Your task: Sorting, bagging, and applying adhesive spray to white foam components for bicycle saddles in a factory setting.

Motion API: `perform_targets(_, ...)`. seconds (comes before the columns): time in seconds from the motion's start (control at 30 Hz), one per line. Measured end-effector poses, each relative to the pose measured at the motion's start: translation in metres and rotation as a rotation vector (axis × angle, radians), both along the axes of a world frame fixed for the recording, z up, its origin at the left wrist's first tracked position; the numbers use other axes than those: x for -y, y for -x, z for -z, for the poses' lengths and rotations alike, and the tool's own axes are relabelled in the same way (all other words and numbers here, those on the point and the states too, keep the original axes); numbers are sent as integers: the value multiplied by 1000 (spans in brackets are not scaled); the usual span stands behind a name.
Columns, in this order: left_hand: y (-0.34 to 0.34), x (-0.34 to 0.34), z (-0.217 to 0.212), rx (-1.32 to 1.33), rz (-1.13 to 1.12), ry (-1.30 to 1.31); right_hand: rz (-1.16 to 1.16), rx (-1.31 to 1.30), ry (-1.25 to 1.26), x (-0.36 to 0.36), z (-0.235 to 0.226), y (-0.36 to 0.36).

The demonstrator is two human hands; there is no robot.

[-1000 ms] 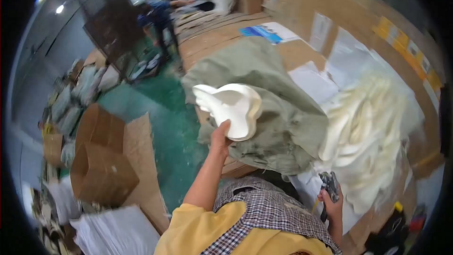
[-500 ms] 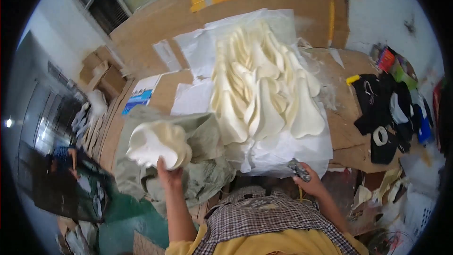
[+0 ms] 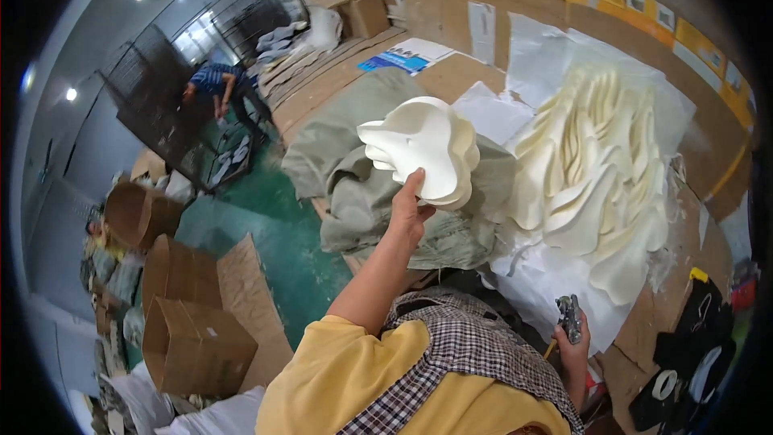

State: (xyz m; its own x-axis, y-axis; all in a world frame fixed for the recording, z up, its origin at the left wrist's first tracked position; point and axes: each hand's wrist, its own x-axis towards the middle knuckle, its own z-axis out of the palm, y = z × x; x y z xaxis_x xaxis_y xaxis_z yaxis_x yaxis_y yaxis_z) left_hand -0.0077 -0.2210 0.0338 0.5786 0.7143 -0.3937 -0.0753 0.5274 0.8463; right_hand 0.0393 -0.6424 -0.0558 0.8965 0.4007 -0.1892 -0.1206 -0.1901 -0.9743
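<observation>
- Head view, change: the view has swung leftward from half a second ago, bringing cardboard boxes back in; both hands keep their holds, so the pieces are still carried, not laid down.
- Left hand [image 3: 409, 208]: pinching a stack of pale curved pieces [image 3: 427, 145], thumb on top, the fingers mostly hidden; the stack sits just beyond this hand, above a grey-green cloth [image 3: 342, 197].
- Right hand [image 3: 573, 346]: curled around a dark hand tool [image 3: 569, 318], which points away from the body.
- Ahead of the right hand: a pile of similar pieces [image 3: 596, 177] on white sheeting [image 3: 555, 298].
- Containers: well left of the left hand stand an open brown box [image 3: 205, 346] and others behind it; their contents cannot be made out. Far beyond that hand is another carton [image 3: 368, 16], contents likewise unclear.
</observation>
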Motion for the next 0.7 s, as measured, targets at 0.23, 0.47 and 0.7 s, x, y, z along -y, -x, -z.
perform_targets(0.23,37,-14,10,-79,-116,28,-178,4,-17,-39,-2,-18)
perform_targets(0.47,55,-35,24,-51,-169,66,-296,5,-19,-71,-14,-12)
perform_targets(0.7,58,-45,26,-26,-234,115,-332,-6,58,-78,-15,-14)
